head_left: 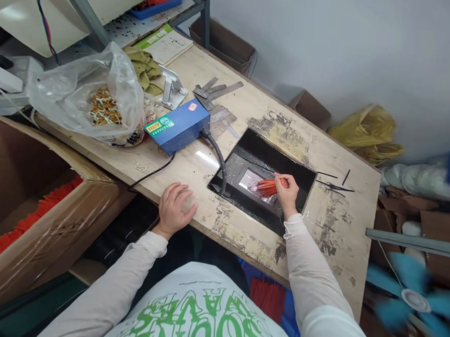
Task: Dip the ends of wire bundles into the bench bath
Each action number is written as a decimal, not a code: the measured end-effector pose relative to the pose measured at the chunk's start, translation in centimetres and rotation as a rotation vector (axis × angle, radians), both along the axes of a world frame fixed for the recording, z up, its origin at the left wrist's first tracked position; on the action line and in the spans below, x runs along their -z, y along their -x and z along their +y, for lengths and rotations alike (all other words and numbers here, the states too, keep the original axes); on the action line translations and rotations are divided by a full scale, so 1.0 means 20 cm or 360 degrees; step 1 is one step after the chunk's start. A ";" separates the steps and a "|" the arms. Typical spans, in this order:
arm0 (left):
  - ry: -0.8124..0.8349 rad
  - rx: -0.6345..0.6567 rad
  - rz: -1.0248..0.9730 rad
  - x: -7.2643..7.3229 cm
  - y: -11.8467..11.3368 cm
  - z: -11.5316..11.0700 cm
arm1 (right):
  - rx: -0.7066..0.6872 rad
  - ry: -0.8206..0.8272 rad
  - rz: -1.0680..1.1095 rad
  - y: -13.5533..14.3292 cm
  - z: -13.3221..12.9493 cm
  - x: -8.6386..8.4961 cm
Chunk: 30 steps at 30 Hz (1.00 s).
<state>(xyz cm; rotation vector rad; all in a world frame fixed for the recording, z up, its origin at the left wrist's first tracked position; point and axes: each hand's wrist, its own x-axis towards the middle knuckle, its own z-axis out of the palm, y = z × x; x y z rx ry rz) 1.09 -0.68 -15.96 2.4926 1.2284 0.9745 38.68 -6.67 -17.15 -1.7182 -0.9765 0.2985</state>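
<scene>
Strands, thin and orange-red, gathered into a bundle point(267, 187), are held over the bright panel point(248, 180) set in the floor of a dark recess point(309, 180) in the table point(335, 214). The bundle is pinched at its right end by the fingers of the right hand point(287, 191), and its loose tips are fanned toward the panel; whether the panel is touched by them cannot be told. The step in hand is judged to be the placing or working of the tips at that panel. For any further move, a steady pinch and level tips would be called for.

The left hand point(174, 208) is rested at the near table edge, its fingers relaxed and parted, with no grip seen; what may lie under the palm cannot be made out.

The recess is bounded by 4 hard edges, and the right wrist is brought in close to its near right corner. At its left end, room is narrowed by the ribbed hose point(220, 160) running from the blue box point(180, 126). Upward, no obstruction is seen. To the right, bare tabletop is found before the thin black strips point(331, 186), which could be brushed by a low sideways sweep.
</scene>
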 end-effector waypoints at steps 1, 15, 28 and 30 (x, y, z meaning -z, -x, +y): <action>-0.0017 0.0008 -0.0008 0.00 0.00 0.00 | 0.0002 0.0009 -0.0012 0.00 0.00 0.00; 0.0017 -0.0012 0.0032 0.01 0.00 0.00 | -0.0013 0.0037 -0.0005 -0.03 0.03 0.04; -0.0056 0.0031 0.0032 0.00 0.00 0.01 | -0.0137 -0.0097 -0.0026 0.02 -0.02 -0.15; -0.0070 0.0032 0.0033 0.00 0.00 0.01 | -0.0265 -0.0165 -0.0133 0.07 -0.08 -0.26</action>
